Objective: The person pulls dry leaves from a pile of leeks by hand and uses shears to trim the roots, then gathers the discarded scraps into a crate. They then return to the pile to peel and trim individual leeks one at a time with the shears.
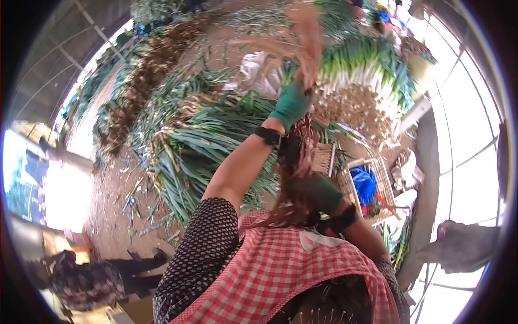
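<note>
My left hand [292, 103], in a green glove, is stretched forward and closed around a bundle of long, brown, ribbon-like strands [308, 51]. The strands' far end is raised and smeared by motion. More strands hang below that hand toward my right hand [319, 194], also in a green glove and closer to my body. Its fingers are blurred and partly covered by the strands, so its grip cannot be made out. Piled leafy green stalks [210, 141], like leeks or large green onions, lie just left of my hands.
Pale-stemmed green onions [367, 59] with their roots toward me lie ahead right. A crate [384, 186] holding blue material [364, 184] stands at right. A long row of stalks [143, 81] runs along the left. Another person [89, 278] is at lower left.
</note>
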Tool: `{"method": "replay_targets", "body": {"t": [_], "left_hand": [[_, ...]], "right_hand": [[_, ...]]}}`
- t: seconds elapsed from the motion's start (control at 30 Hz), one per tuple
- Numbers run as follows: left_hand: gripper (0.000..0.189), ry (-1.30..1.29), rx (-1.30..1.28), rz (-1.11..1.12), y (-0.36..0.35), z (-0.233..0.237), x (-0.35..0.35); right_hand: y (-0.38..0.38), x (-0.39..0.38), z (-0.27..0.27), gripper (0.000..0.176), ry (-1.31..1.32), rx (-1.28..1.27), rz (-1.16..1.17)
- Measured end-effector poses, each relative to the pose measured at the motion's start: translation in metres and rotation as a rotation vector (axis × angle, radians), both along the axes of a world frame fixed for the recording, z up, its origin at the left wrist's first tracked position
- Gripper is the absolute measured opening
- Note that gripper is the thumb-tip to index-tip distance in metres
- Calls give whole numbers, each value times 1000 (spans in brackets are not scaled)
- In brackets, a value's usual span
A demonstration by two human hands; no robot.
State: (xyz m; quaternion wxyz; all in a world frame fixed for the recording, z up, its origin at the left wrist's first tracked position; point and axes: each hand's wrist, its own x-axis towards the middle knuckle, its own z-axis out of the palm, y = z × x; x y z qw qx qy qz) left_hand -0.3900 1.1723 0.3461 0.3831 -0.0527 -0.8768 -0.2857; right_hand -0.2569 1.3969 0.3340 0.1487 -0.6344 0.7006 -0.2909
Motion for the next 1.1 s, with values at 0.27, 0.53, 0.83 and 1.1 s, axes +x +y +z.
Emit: {"method": "replay_targets", "body": {"t": [0.27,0.53,0.83,1.1], "left_hand": [[36,-632,370,-248,-28,17,78],[22,-43,-497,-495,25,25,119],[52,-374,542,-585,8,38,93],[30,-424,-68,-84,29,39,65]], "right_hand": [[63,-79,17,26,-391,180,-524],[52,-88,138,47,829,-316,-257],[52,-92,32,62,-1297,-339,-15],[61,-49,15,14,-130,-151,-303]]}}
